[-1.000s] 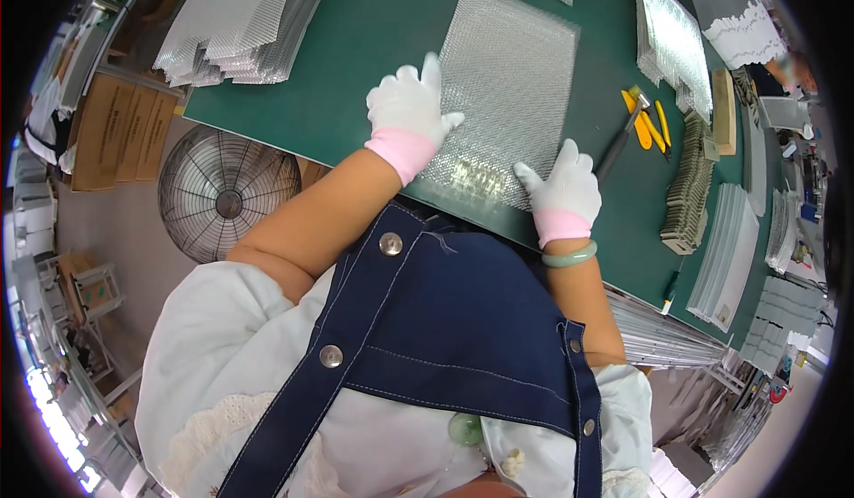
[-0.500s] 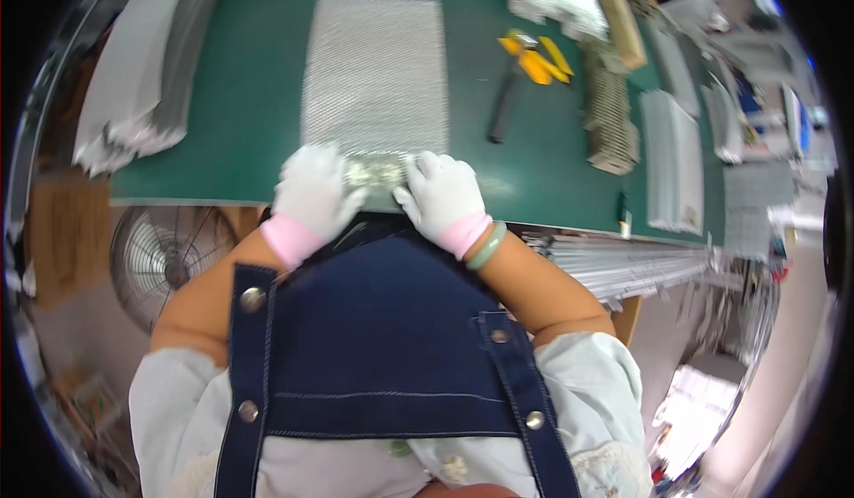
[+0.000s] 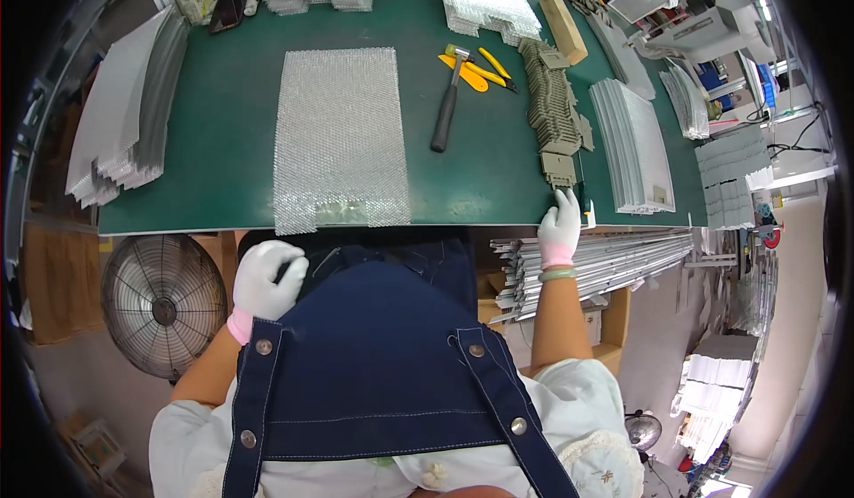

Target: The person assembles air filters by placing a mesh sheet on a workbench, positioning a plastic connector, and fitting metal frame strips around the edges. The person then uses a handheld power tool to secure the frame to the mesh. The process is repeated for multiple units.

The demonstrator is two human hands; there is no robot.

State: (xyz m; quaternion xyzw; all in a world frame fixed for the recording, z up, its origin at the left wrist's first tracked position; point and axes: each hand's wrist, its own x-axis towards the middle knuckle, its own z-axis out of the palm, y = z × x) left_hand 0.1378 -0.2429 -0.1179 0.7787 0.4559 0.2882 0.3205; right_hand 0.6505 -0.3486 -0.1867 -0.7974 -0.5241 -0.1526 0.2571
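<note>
My left hand (image 3: 267,280), in a white glove with a pink cuff, hovers before my apron below the table edge. Its fingers curl loosely, with a gap to the thumb and nothing visible in it. A gloved right hand (image 3: 560,226) of mine reaches to the near end of a row of olive-grey plastic pieces (image 3: 551,97). The fingertips close at the nearest piece (image 3: 559,169); they partly hide their grip. Flat on the table lies a silvery mesh sheet (image 3: 340,133) with a notch in its near edge.
On the green table (image 3: 222,97) lie a hammer (image 3: 447,106), yellow-handled pliers (image 3: 494,71) and a wooden block (image 3: 563,28). Stacks of sheets stand left (image 3: 133,106) and right (image 3: 630,146). More mesh sheets (image 3: 485,0) lie at the back. A fan (image 3: 165,307) stands lower left.
Both hands have left the mesh sheet's near edge. My left hand has dropped back toward my apron; my right hand has moved right to the olive-grey pieces.
</note>
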